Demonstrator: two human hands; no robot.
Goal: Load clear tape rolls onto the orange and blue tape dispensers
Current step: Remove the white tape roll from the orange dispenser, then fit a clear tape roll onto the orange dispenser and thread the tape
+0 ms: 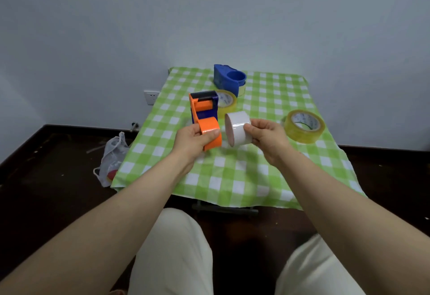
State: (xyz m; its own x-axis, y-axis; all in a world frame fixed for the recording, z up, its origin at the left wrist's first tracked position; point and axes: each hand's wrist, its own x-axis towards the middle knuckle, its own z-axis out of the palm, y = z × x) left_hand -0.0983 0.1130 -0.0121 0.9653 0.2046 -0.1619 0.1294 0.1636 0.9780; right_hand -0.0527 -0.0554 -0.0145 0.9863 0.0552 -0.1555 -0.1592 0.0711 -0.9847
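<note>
left hand point(194, 137) grips orange dispenser point(204, 120) above the table point(232, 178) | right hand point(267, 135) pinches clear tape roll point(238, 128) just right of it | roll's open core faces dispenser hub | blue dispenser point(226, 79) waits far back

This looks like a plain room in a home rather than a workshop or shop: a bare pale wall point(209, 15) with a white socket point(151, 97) low down, a dark baseboard point(69, 129) and a dark, scuffed floor point(58, 178). A small low tabletop point(232, 178) stands against the wall under a green-and-white checked cloth point(267, 99) of the household kind, with the person seated at it, knees in light trousers point(172, 255) close to its edge. A thin white plastic bag point(111, 155) lies on the floor beside it.
</note>
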